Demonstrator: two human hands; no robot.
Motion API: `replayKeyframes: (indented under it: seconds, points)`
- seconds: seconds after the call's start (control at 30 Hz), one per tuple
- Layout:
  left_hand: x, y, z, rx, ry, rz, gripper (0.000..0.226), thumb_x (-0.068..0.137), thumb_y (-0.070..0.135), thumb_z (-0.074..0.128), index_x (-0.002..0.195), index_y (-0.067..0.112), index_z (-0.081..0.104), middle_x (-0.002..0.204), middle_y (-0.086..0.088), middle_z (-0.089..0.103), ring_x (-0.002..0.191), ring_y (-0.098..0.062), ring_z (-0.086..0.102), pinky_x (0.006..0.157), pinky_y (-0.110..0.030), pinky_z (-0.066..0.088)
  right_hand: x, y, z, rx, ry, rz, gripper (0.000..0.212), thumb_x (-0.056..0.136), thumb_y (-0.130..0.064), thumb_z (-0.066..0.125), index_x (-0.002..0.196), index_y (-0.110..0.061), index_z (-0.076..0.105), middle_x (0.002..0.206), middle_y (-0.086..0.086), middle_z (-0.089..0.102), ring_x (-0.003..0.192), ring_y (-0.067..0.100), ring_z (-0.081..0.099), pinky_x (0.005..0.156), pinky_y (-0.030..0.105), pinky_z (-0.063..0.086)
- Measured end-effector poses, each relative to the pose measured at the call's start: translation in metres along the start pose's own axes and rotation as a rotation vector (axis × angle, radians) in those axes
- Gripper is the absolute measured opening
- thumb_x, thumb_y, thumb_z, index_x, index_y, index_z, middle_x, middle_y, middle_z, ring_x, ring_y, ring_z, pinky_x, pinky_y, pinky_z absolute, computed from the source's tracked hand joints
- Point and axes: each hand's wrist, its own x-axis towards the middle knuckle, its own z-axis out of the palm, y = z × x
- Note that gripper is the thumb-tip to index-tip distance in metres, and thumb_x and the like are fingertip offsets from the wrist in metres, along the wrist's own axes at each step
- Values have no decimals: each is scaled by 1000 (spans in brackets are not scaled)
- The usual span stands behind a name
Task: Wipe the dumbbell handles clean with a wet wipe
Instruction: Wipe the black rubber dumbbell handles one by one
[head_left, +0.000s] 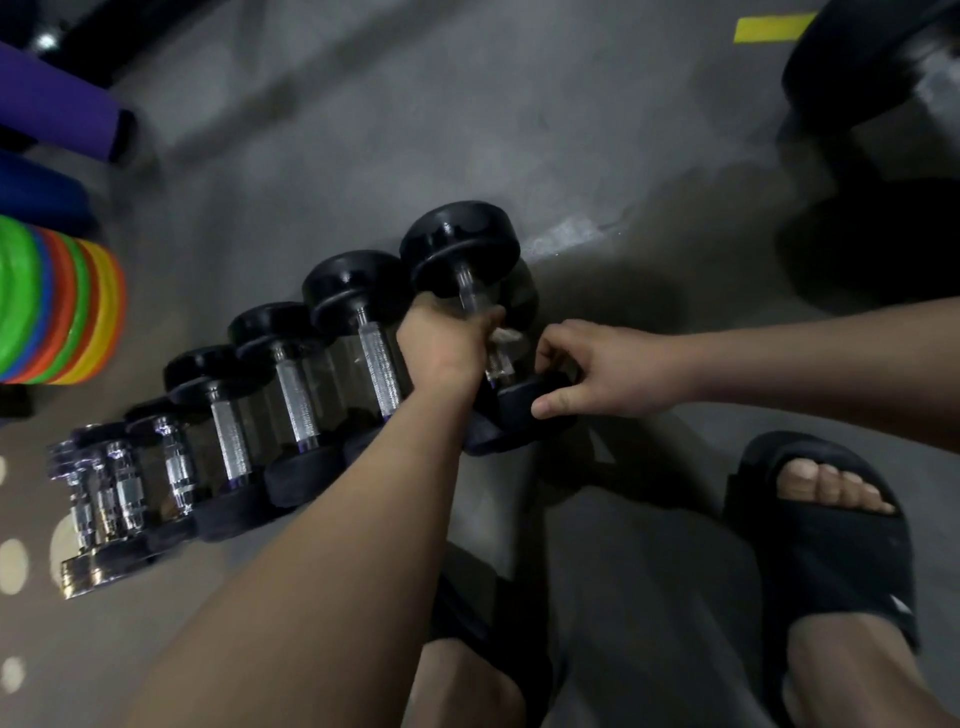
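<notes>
Handle (470, 295) of the largest dumbbell (460, 244), at the right end of the row of dumbbells (291, 384), runs roughly 12 to 6 o'clock. The left hand (441, 345) wraps it, fingers curled tight; a pale scrap at its 3 o'clock edge is probably the wet wipe (505, 336). The right hand (587, 369), at 3 o'clock, grips the near head (514, 410). Strokes should follow that axis.

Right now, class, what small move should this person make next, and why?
Probably slide the left hand and its pale wipe up the handle towards the far head: bare metal shows there, and the right hand holds the near head.
</notes>
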Motion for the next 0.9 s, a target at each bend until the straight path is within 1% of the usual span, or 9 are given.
replayKeyframes:
  seconds: [0.13, 0.2, 0.3, 0.37, 0.43, 0.67, 0.8, 0.87, 0.9]
  points:
    - [12, 12, -3, -81, 56, -3, 31, 84, 41, 78, 81, 12, 68, 72, 1, 67, 71, -17, 65, 66, -27, 48, 12, -9, -10, 128, 36, 75, 31, 83, -52, 73, 94, -24, 64, 91, -8, 67, 85, 11, 64, 77, 30, 52]
    - [16, 11, -8, -71, -15, 4, 35, 92, 45, 67, 82, 11, 71, 75, -4, 70, 74, -22, 67, 70, -30, 50, 24, -16, -13, 194, 154, 104, 28, 87, -48, 69, 93, -22, 65, 90, -5, 68, 85, 13, 65, 74, 30, 52]
    - [9, 1, -23, -78, -114, 25, 25, 97, 30, 56, 83, 15, 72, 76, -2, 71, 71, -19, 66, 69, -31, 53, 44, -26, -9, 170, 329, 118, 23, 92, -43, 65, 95, -20, 62, 87, -6, 64, 83, 17, 62, 64, 27, 43]
    - [3, -10, -30, -130, -171, 49, 19, 95, 16, 57, 99, 20, 75, 93, 4, 74, 85, -10, 68, 81, -27, 56, 55, -30, -4, 201, 398, 136, 22, 92, -44, 66, 96, -22, 62, 86, -7, 63, 82, 15, 62, 65, 28, 43]
    - [-1, -17, -33, -179, -200, 89, 23, 93, 9, 62, 108, 22, 74, 98, 13, 72, 93, -2, 68, 87, -23, 56, 65, -34, 1, 274, 451, 169, 24, 91, -45, 68, 98, -23, 62, 89, -8, 65, 82, 11, 61, 68, 28, 46]
    - [8, -23, -25, -347, -101, 57, 14, 82, 22, 83, 91, 18, 73, 85, 8, 74, 76, 4, 68, 66, -9, 50, 100, -36, 7, 496, 558, 304, 21, 90, -41, 72, 90, -21, 63, 80, -5, 65, 73, 12, 61, 63, 26, 45]
    - [12, -24, -20, -435, -108, 5, 12, 84, 29, 82, 89, 21, 76, 82, 7, 76, 75, 1, 71, 69, -14, 53, 112, -33, 7, 677, 613, 378, 18, 92, -36, 71, 98, -19, 68, 87, -4, 69, 78, 12, 65, 66, 23, 46]
    - [10, -25, -16, -466, -114, 6, 13, 86, 28, 80, 94, 18, 79, 86, 6, 78, 82, -3, 73, 77, -19, 56, 116, -31, 6, 758, 630, 427, 7, 95, -24, 68, 89, -21, 69, 83, -3, 71, 79, 16, 68, 70, 26, 51]
    - [10, -25, -14, -472, -105, 10, 14, 86, 27, 80, 95, 16, 79, 87, 5, 78, 83, -5, 73, 80, -21, 57, 116, -31, 5, 757, 629, 441, 11, 96, -20, 66, 85, -22, 68, 80, -3, 71, 79, 18, 69, 71, 28, 54]
